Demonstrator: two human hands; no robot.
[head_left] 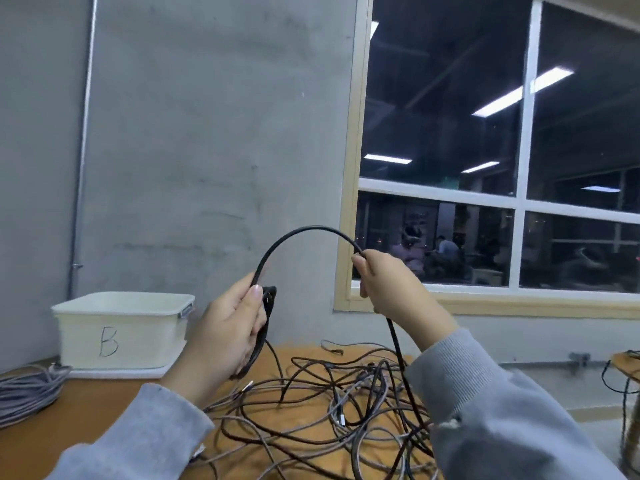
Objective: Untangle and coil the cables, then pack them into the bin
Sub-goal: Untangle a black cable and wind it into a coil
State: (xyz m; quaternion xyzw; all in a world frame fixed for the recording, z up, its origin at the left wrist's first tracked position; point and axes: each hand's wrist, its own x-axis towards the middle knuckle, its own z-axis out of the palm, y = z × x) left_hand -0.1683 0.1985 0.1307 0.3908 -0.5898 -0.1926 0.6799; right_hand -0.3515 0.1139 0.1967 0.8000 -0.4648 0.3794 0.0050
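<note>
1. Both hands are closed on one black cable [304,231]: the left hand [225,327] wraps its fingers around a few gathered loops of it with the thumb pressed on top, and the right hand [388,282] is fisted around the same cable.
2. Between the two grips the black cable rises in an arch, its peak at about 12 o'clock above the gap between the hands. From the right fist it drops toward 6 o'clock into the tangle below.
3. Held loops hang from the left palm toward 6 o'clock, clear of the table.
4. Counted: two hands, each in a grey sleeve; one white bin [121,329] marked "B"; one tangled pile of cables [329,403], black and grey strands mixed, too interlaced to count singly; one separate bundle of grey cable [27,393].
5. The pile lies on the table at 6 o'clock from the hands. The bin stands at 9 o'clock from the left hand, and the grey bundle lies at 7 o'clock from the bin.
6. An orange-brown wooden table [97,410] bears all this; behind it stand a grey concrete wall [207,133] and, from 1 to 3 o'clock, a window [519,202] with dark panes that show ceiling lights.
</note>
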